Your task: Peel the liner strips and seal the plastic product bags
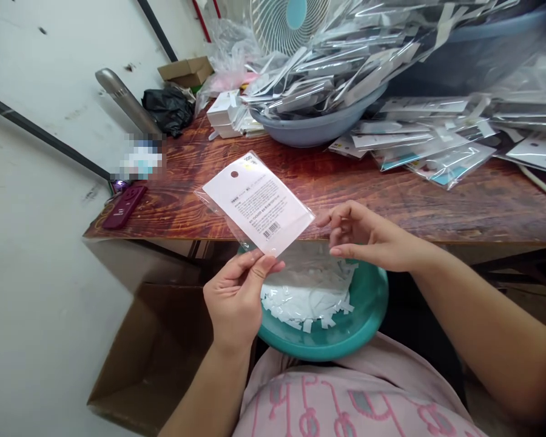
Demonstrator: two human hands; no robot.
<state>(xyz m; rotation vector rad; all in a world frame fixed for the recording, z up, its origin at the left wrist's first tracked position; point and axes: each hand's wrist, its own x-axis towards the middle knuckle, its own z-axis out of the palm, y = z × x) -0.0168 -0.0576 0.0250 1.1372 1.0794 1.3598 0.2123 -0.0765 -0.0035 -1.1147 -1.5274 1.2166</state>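
Note:
My left hand (239,294) pinches the lower corner of a clear plastic packet with a white printed card (261,203) in it. The card shows small text, a barcode and a round hole near its top. To the right of the packet, my right hand (368,237) is raised with fingers curved and apart, and nothing shows in it. Below both hands a green basin (373,303) rests at my lap. White paper-like strips (300,306) and clear plastic lie in it.
A grey-blue basin (313,130) heaped with plastic packets stands on the wooden table (182,182). More packets (437,145) lie to its right. At left are a dark red phone-like object (125,207), a black bag (168,109) and a cardboard box (155,352) below. A fan (291,24) stands behind.

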